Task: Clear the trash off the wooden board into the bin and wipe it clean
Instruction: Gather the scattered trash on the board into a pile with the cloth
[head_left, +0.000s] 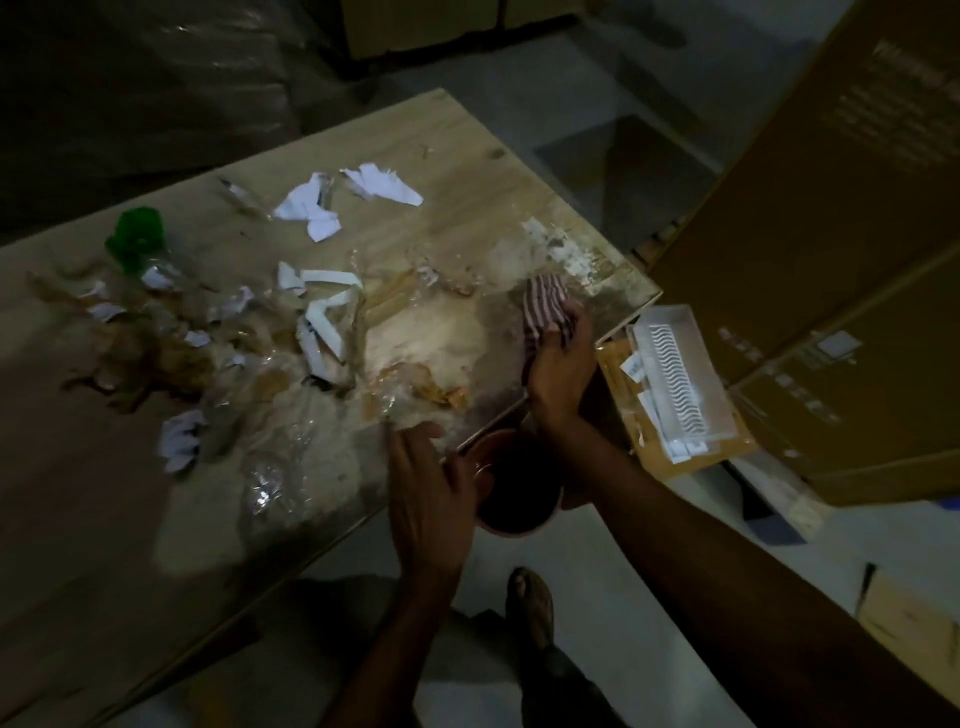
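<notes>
- The fingers of our right hand (558, 364) clench the striped cloth (545, 301) near the wooden board's (441, 156) right edge, probably to sweep the trash (322, 312) strewn across it.
- The bin (511, 531) waits below the near edge to catch it; whether our left hand (431, 493) grasps its rim, we cannot tell.
</notes>
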